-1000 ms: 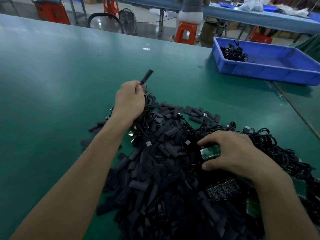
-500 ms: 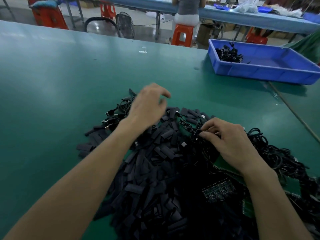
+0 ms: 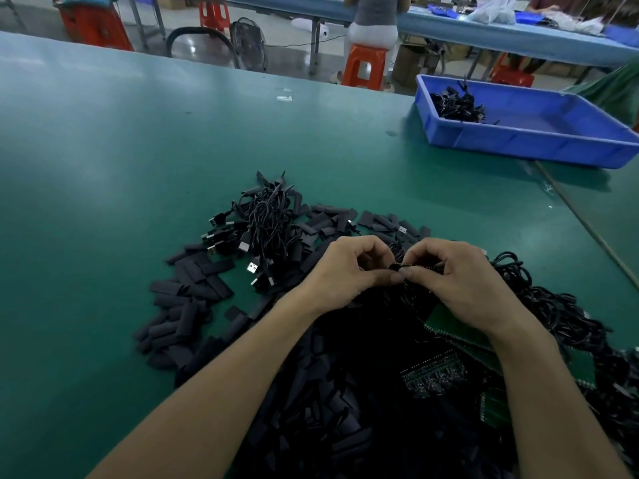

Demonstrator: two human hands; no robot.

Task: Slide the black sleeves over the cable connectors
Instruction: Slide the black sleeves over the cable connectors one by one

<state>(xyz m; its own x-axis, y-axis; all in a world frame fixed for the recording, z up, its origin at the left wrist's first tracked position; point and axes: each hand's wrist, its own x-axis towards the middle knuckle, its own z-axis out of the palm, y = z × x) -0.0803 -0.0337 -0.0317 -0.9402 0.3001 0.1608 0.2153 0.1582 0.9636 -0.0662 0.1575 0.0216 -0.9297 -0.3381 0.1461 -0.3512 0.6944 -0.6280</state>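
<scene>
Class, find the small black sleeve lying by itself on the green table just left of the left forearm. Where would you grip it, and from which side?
Pinch the lone sleeve across its short width, coming straight down from above: it lies flat with bare table beside it, so likely both edges are reachable.

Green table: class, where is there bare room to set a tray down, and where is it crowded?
Bare: the table left of the sleeve pile; also the strip between pile and blue bin. Crowded: near left hand and right hand, with cables and boards.
</scene>
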